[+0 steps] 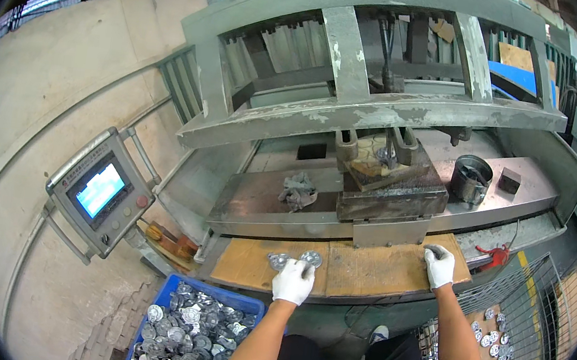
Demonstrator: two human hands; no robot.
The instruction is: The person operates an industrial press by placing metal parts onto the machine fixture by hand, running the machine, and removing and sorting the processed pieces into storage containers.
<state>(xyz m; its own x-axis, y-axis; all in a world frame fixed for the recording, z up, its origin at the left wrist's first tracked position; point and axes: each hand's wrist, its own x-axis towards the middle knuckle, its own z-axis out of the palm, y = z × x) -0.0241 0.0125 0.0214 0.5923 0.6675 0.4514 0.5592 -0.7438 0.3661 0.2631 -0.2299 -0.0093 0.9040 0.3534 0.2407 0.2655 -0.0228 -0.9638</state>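
My left hand, in a white glove, is over the front wooden board of a press. Its fingers are closed on a round silvery metal part. A second metal part lies on the board just left of the fingertips. My right hand, also gloved in white, is at the right end of the board with its fingers curled in. Anything inside that hand is hidden. Beyond the board, a heavy metal die block stands on the press bed under the green frame.
Below left, a blue bin holds many metal parts. A control panel stands left. On the bed are a grey rag, a round metal can and a dark block. A wire cage with parts stands right.
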